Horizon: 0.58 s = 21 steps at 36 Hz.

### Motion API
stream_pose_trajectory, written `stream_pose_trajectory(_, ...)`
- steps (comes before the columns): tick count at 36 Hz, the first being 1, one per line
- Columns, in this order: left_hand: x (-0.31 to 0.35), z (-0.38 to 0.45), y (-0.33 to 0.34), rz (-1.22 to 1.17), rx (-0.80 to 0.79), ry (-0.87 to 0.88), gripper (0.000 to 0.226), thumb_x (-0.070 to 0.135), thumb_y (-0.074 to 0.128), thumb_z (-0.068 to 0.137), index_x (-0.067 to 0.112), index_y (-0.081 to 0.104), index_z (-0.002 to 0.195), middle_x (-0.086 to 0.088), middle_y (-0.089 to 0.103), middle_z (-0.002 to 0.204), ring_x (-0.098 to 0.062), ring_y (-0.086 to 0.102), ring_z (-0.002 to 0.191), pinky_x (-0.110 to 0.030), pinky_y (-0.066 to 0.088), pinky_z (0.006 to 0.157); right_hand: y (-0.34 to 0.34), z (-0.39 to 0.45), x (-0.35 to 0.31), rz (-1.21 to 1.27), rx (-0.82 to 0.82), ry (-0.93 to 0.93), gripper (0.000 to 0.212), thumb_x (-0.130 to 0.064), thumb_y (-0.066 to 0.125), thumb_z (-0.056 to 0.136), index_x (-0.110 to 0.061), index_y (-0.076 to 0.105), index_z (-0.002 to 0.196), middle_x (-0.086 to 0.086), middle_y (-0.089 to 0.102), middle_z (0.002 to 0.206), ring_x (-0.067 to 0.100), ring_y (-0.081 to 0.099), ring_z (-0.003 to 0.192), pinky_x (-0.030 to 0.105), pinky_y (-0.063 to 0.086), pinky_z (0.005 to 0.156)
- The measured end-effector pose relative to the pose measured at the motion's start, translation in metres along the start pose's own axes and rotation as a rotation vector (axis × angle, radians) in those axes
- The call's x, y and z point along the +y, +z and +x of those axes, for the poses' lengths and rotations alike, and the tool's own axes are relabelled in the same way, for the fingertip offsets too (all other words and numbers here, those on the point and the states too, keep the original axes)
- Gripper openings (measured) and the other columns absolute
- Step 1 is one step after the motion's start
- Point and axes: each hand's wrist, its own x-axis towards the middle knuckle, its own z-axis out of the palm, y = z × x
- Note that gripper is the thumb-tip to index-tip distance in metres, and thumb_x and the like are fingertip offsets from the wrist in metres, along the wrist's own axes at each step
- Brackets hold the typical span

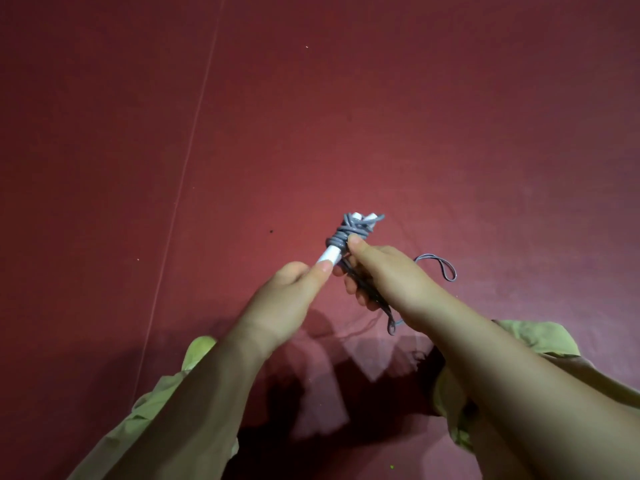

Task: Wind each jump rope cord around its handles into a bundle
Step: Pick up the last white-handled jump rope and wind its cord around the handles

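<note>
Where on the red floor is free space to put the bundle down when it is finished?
The red floor beyond the white handles is bare, and so is the left side past the thin floor seam. It is crowded near the right hand, where loose grey cord loops.

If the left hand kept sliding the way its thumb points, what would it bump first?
Probably the grey cord coiled round the white handles, which the left hand already pinches; depth is unclear.

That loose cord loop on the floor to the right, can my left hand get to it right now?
Probably not: the left hand grips the white handles, and the right hand lies between it and the loose cord loop.
</note>
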Motion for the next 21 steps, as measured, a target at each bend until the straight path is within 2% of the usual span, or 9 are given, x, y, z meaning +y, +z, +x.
stream_pose_trajectory(4,-0.0014,0.0006,-0.0015,0.010,0.010,-0.016,0.050,0.064,0.052,0.067,0.018,0.060,0.085,0.006,0.059,0.076,-0.016,0.053,0.074,-0.033,0.041,0.071,-0.0003,-0.0032,-0.0027,-0.024,-0.004,0.014,0.050,-0.053,0.040,0.096,-0.013,0.063,0.076,0.000,0.056,0.061,0.017,0.046,0.054,0.029,0.035,0.052)
stream_pose_trajectory(6,-0.0018,0.0004,-0.0002,0.016,-0.006,-0.015,0.042,0.058,0.062,0.070,0.020,0.060,0.088,0.006,0.062,0.080,-0.015,0.055,0.076,-0.032,0.042,0.070,-0.0002,-0.0025,-0.0015,-0.068,0.045,0.028,0.050,-0.056,0.042,0.094,-0.019,0.060,0.065,-0.003,0.054,0.057,0.015,0.044,0.051,0.029,0.035,0.053)
stream_pose_trajectory(9,-0.0020,-0.0006,0.0021,0.045,-0.001,-0.001,0.034,0.050,0.069,0.076,0.021,0.059,0.090,0.004,0.063,0.080,-0.016,0.056,0.074,-0.030,0.040,0.066,-0.0002,0.0010,0.0036,-0.113,0.090,0.015,0.049,-0.060,0.046,0.089,-0.021,0.059,0.061,-0.009,0.049,0.052,0.010,0.041,0.047,0.029,0.033,0.055)
stream_pose_trajectory(12,-0.0002,-0.0023,0.0035,0.074,0.052,0.021,0.027,0.039,0.071,0.078,0.018,0.059,0.090,0.002,0.062,0.079,-0.016,0.053,0.070,-0.030,0.038,0.061,0.0001,0.0018,0.0048,-0.128,0.079,-0.008,0.045,-0.056,0.046,0.092,-0.024,0.058,0.063,-0.014,0.046,0.045,0.001,0.039,0.040,0.026,0.029,0.056)
stream_pose_trajectory(15,-0.0003,-0.0033,0.0047,0.112,0.115,0.061,0.031,0.040,0.075,0.075,0.018,0.057,0.087,-0.002,0.063,0.081,-0.021,0.053,0.071,-0.032,0.040,0.062,0.0004,-0.0006,0.0009,-0.112,0.073,-0.040,0.048,-0.048,0.045,0.096,-0.031,0.056,0.052,-0.020,0.045,0.039,-0.004,0.042,0.037,0.022,0.025,0.055)
stream_pose_trajectory(16,0.0002,-0.0037,0.0048,0.130,0.125,0.066,0.032,0.041,0.075,0.073,0.018,0.057,0.086,-0.003,0.063,0.081,-0.024,0.055,0.072,-0.033,0.042,0.063,0.0006,-0.0019,-0.0002,-0.118,0.075,-0.054,0.053,-0.046,0.044,0.097,-0.031,0.056,0.048,-0.019,0.043,0.038,-0.003,0.040,0.036,0.022,0.024,0.054)
stream_pose_trajectory(18,0.0020,-0.0046,0.0029,0.176,0.117,0.060,0.036,0.045,0.076,0.071,0.018,0.055,0.084,-0.001,0.061,0.078,-0.024,0.055,0.073,-0.033,0.040,0.062,0.0013,-0.0031,-0.0011,-0.127,0.095,-0.101,0.056,-0.046,0.046,0.097,-0.021,0.049,0.047,-0.013,0.033,0.042,0.004,0.030,0.038,0.025,0.022,0.054)
stream_pose_trajectory(19,0.0022,-0.0037,0.0017,0.197,0.086,0.050,0.041,0.049,0.076,0.068,0.017,0.055,0.083,0.001,0.058,0.075,-0.022,0.053,0.069,-0.033,0.038,0.061,0.0018,-0.0037,-0.0015,-0.123,0.103,-0.133,0.052,-0.048,0.048,0.095,-0.020,0.043,0.052,-0.008,0.028,0.049,0.006,0.024,0.044,0.029,0.021,0.054)
stream_pose_trajectory(21,0.0042,-0.0037,-0.0021,0.152,-0.048,0.031,0.053,0.061,0.072,0.059,0.015,0.054,0.079,0.005,0.052,0.067,-0.015,0.046,0.062,-0.032,0.035,0.060,0.0034,-0.0057,-0.0033,-0.093,0.102,-0.191,0.043,-0.054,0.050,0.086,-0.018,0.041,0.064,0.001,0.025,0.061,0.010,0.021,0.052,0.033,0.019,0.055)
